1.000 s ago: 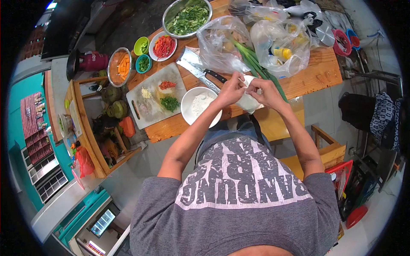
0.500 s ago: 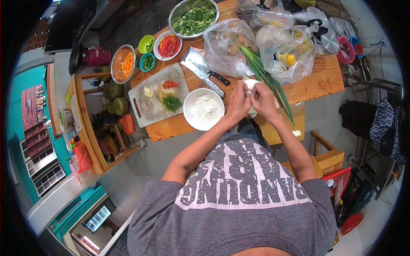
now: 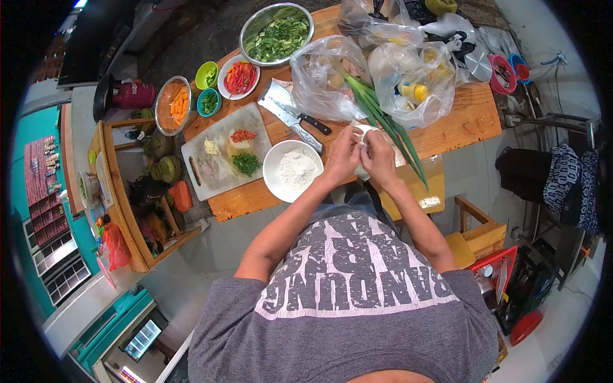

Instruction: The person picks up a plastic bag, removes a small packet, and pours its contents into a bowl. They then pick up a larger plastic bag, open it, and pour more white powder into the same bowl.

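Close together at the table's front edge, my left hand [image 3: 343,153] and my right hand [image 3: 379,158] both pinch a white plastic bag [image 3: 363,129]. Their fingers are closed on its top. Left of them is a white bowl [image 3: 271,167] with white powder [image 3: 298,168] in it. Beyond my hands lie green onions [image 3: 391,122]. A cleaver [image 3: 279,101] and a black-handled knife [image 3: 315,124] rest between the bowl and a clear plastic bag [image 3: 327,73]. What the white bag contains is mostly hidden by my fingers.
A cutting board [image 3: 217,172] at left carries chopped herbs, red bits and garlic. Behind it stand a bowl of carrots [image 3: 174,106], a plate of red peppers [image 3: 239,77], small green bowls and a metal bowl of greens [image 3: 279,35]. A filled plastic bag [image 3: 408,83] sits at back right.
The whole view has shifted, so the table items appear slightly further left. My hands remain together at the white bag, with the fingers slightly repositioned.
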`<state>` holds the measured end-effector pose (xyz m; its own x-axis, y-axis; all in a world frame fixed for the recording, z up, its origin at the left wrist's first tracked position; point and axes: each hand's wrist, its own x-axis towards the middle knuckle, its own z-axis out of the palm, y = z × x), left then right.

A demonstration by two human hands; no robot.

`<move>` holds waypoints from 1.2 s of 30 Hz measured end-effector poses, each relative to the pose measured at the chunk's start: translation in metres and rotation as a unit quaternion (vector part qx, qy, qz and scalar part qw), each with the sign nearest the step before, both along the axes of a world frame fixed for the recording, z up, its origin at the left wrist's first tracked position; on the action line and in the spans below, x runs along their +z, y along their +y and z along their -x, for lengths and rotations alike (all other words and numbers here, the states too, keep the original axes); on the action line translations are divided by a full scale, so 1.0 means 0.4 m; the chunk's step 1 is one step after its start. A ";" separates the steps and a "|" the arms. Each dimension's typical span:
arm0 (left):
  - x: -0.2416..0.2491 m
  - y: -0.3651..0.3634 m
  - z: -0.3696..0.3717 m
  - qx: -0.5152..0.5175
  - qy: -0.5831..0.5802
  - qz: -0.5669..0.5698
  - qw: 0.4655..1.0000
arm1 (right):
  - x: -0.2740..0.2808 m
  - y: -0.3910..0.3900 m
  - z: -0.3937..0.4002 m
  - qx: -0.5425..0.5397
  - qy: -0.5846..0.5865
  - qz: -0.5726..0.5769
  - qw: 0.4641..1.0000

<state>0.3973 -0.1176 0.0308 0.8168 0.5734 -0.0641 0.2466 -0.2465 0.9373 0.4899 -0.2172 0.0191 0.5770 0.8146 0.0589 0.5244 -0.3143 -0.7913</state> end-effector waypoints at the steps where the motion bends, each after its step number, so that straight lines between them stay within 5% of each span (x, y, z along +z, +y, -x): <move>1: 0.006 0.004 0.005 0.005 0.006 0.028 1.000 | -0.001 -0.007 -0.009 0.011 0.034 -0.005 0.999; 6: -0.008 0.005 0.011 0.022 0.012 0.012 1.000 | 0.005 -0.033 -0.051 0.083 0.243 -0.047 0.965; 9: -0.009 0.001 0.020 0.022 0.017 0.014 1.000 | 0.046 -0.013 -0.054 0.048 0.245 0.029 0.968; 18: 0.024 -0.038 0.009 0.058 -0.013 -0.045 0.997 | -0.020 -0.014 -0.011 0.039 -0.041 -0.077 0.995; 27: 0.004 -0.020 -0.001 0.078 -0.011 0.043 0.996 | -0.037 -0.020 0.021 -0.060 -0.072 -0.081 0.992; 36: 0.004 0.096 -0.002 -0.179 -0.012 0.001 0.984 | -0.053 -0.056 0.031 -0.062 -0.010 -0.198 0.978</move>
